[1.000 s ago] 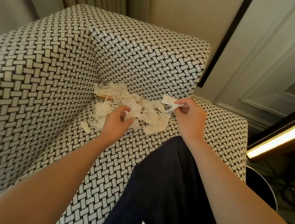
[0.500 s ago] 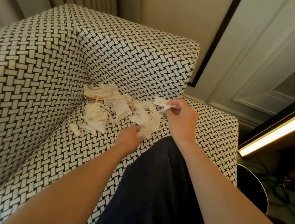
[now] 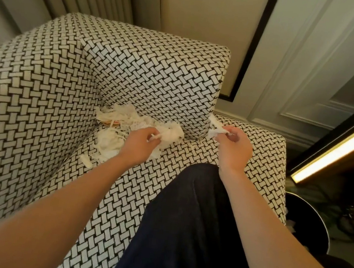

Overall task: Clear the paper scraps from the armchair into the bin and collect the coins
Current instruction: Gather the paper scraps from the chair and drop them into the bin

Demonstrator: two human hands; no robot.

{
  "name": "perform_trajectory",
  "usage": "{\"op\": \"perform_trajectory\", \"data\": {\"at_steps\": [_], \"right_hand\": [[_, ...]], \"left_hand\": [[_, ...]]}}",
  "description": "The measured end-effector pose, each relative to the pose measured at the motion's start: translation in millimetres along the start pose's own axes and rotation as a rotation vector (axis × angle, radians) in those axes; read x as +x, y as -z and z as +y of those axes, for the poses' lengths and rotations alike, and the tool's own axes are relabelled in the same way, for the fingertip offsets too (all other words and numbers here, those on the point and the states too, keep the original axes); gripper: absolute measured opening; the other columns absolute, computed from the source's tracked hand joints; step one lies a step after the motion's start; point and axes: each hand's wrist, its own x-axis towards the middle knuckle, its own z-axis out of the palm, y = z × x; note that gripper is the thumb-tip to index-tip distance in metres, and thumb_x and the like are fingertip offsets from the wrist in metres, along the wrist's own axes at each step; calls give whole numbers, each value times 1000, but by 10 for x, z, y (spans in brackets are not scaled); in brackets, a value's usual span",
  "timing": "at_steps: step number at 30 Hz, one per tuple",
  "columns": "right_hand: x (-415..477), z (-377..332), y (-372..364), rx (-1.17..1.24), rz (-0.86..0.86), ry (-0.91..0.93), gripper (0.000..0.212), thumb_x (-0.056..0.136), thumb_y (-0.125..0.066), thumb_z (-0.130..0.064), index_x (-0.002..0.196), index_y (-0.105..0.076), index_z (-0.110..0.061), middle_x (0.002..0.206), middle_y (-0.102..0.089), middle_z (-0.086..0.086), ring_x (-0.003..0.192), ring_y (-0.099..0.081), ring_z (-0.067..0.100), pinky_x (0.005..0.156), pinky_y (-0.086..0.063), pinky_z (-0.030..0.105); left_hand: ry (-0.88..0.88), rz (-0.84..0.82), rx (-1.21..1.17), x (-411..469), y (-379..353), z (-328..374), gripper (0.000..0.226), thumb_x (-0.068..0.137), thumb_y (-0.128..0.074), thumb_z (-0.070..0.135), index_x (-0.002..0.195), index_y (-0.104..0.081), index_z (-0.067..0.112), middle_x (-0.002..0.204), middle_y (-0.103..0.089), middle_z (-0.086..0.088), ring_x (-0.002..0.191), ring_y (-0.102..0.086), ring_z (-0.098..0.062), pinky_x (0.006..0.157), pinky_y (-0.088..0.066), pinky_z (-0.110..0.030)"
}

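Note:
A heap of white paper scraps (image 3: 115,126) lies in the back corner of the black-and-white woven armchair (image 3: 43,101). My left hand (image 3: 141,145) is closed on a bunch of scraps (image 3: 171,133) at the heap's right side. My right hand (image 3: 234,149) pinches a few scraps (image 3: 214,127), held just above the seat to the right of the heap. An orange-brown round edge (image 3: 110,123), perhaps a coin, shows under the paper. The black bin (image 3: 315,224) stands on the floor right of the chair, partly out of view.
My dark-trousered knee (image 3: 184,212) rests on the seat cushion between my arms. A lit strip of light (image 3: 342,148) runs along dark furniture at the right. Panelled wall and curtain stand behind the chair. Cables lie on the floor beyond the bin.
My left hand moved from the seat's front up into the heap and closed on a bunch of scraps. My right hand stayed shut on its scraps, lifting slightly to the right.

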Motion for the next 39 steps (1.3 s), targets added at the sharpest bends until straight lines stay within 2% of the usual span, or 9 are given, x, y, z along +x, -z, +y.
{"op": "perform_trajectory", "data": {"at_steps": [4, 8, 13, 16, 24, 27, 33, 36, 39], "right_hand": [[61, 170, 265, -38, -3, -40, 17, 85, -66, -13, 100, -67, -19, 99, -65, -3, 92, -61, 14, 83, -52, 30], [120, 239, 476, -47, 11, -35, 15, 86, -66, -15, 99, -66, -21, 101, -65, -3, 89, -60, 10, 80, -50, 24], [175, 279, 644, 2, -7, -56, 15, 86, -66, -15, 100, -65, -21, 100, -65, -4, 87, -61, 13, 76, -52, 26], [210, 349, 721, -15, -6, -59, 16, 85, -68, -17, 100, -66, -21, 100, -66, -5, 94, -62, 13, 89, -53, 36], [298, 462, 1146, 2, 28, -76, 15, 84, -69, -18, 94, -64, -28, 97, -64, -7, 93, -61, 11, 91, -51, 35], [344, 549, 1403, -30, 38, -90, 14, 84, -68, -20, 96, -64, -27, 98, -64, -9, 95, -61, 9, 93, -50, 38], [403, 855, 2036, -17, 100, -151, 13, 86, -66, -14, 98, -66, -18, 94, -65, -8, 90, -59, 4, 85, -49, 28], [461, 1089, 2335, -72, 183, -206, 14, 85, -66, -14, 96, -67, -22, 94, -66, -6, 94, -60, 12, 90, -50, 37], [512, 1322, 2543, -68, 232, -274, 14, 84, -67, -16, 96, -67, -21, 96, -67, 0, 96, -61, 18, 90, -51, 41]], "left_hand": [[-39, -50, 35, 80, 120, 182, 20, 95, -53, 22, 105, -64, 10, 90, -59, 1, 69, -54, -15, 56, -39, -23], [-29, -101, 49, 126, 70, 305, 21, 95, -52, 25, 106, -64, 12, 94, -63, -5, 77, -61, -24, 60, -45, -22], [-80, -127, -14, 107, -82, 519, 10, 94, -53, 26, 97, -62, 21, 78, -59, 5, 63, -52, -8, 53, -36, -20], [-132, -156, -49, 100, -140, 703, 9, 94, -54, 26, 95, -63, 23, 76, -61, 6, 62, -55, -6, 54, -37, -21], [-223, -258, -172, 183, -394, 1303, 14, 92, -56, 29, 100, -65, 23, 95, -67, 0, 78, -63, -13, 78, -52, -27], [-251, -309, -195, 188, -595, 1568, 10, 92, -56, 27, 96, -65, 24, 96, -68, -2, 74, -61, -11, 74, -52, -25], [-314, -447, -194, 108, -1152, 2023, 9, 93, -55, 26, 94, -63, 27, 93, -67, 0, 76, -60, -9, 70, -49, -23], [-362, -530, -127, 74, -1484, 2206, 12, 93, -55, 27, 99, -64, 23, 92, -64, 2, 81, -60, -12, 69, -48, -23], [-387, -586, -82, 54, -1805, 2368, 12, 94, -54, 26, 99, -64, 23, 86, -57, 9, 78, -54, -3, 64, -38, -17]]}}
